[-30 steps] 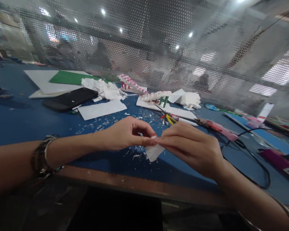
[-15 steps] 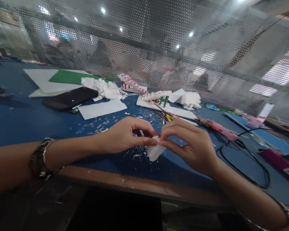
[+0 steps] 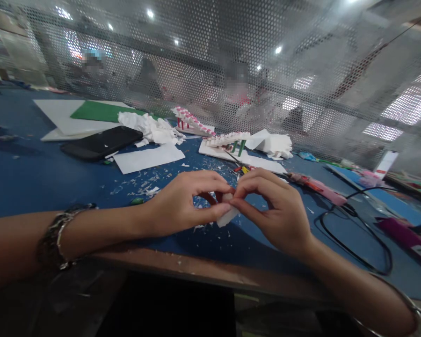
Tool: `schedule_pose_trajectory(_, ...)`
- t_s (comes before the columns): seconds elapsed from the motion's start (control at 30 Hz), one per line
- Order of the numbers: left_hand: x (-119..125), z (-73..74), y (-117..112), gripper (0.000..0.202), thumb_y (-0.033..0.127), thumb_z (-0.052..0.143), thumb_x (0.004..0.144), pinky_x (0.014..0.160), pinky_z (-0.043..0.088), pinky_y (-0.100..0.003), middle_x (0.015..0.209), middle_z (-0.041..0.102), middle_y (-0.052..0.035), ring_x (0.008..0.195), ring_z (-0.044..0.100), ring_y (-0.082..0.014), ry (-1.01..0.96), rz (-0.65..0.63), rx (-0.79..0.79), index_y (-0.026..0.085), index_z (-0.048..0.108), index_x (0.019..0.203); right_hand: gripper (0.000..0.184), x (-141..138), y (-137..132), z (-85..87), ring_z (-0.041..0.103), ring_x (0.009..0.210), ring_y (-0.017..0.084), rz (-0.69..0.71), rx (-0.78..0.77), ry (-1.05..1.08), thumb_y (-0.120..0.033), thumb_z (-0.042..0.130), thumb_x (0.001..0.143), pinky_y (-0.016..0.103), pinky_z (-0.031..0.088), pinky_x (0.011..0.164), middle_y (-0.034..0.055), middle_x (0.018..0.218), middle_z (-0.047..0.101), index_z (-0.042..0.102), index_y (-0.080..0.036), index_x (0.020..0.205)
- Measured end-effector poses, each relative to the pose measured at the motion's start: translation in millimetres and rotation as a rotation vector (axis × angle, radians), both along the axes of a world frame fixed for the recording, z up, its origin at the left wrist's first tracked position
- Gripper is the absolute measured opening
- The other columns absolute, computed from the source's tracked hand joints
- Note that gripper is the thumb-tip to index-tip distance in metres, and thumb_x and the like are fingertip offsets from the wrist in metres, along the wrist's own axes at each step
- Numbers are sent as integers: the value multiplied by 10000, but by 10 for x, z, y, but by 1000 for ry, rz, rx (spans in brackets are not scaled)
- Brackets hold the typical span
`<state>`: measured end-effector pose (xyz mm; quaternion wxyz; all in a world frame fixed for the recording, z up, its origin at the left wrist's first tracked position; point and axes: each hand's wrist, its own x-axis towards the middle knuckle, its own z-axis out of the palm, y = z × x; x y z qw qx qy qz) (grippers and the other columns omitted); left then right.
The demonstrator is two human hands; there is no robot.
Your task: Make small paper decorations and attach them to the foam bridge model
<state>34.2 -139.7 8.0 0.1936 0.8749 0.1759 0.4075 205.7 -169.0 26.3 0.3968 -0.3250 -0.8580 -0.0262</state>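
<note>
A small piece of white paper [image 3: 227, 218] is pinched between my two hands, above the front part of the blue tabletop. My left hand [image 3: 187, 201] grips it between thumb and fingers from the left. From the right, my right hand [image 3: 275, 206] pinches the same piece, its fingertips close against the left ones. The upper part of the piece is hidden behind the fingers. White scraps [image 3: 154, 180] lie scattered on the table around and behind my hands.
A black phone [image 3: 103, 142], white paper strip [image 3: 149, 159], crumpled white paper [image 3: 154, 128] and green sheet [image 3: 101, 112] lie left. Behind stand small models [image 3: 228, 139] on white bases. A pink-handled tool [image 3: 317, 187] and black cable [image 3: 379, 243] lie right. A perforated metal screen [image 3: 196, 56] rises behind.
The fingertips have closed further over the white paper, so less of it shows. My left wrist has shifted slightly, and a small green object shows behind it.
</note>
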Motion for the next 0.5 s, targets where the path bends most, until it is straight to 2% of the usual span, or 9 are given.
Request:
schedule_pose_trajectory(0.13,-8,-7,9,112,220,544,750,640,427,-165,765,582,-17,695,533,-85,18,-5,32,118,587,772,94,-13,-13,-7,510,624,82,-3,33,6,-150,588,706,217,436,603,-5,675,534,514,-171,651)
schedule_pose_trajectory(0.5,-10,-5,37,82,124,486,781,687,433,-175,800,584,-31,744,532,-84,-30,-3,141,122,567,791,41,10,-7,-6,538,681,88,-10,81,-6,-120,552,731,211,442,635,23,725,563,552,-149,702)
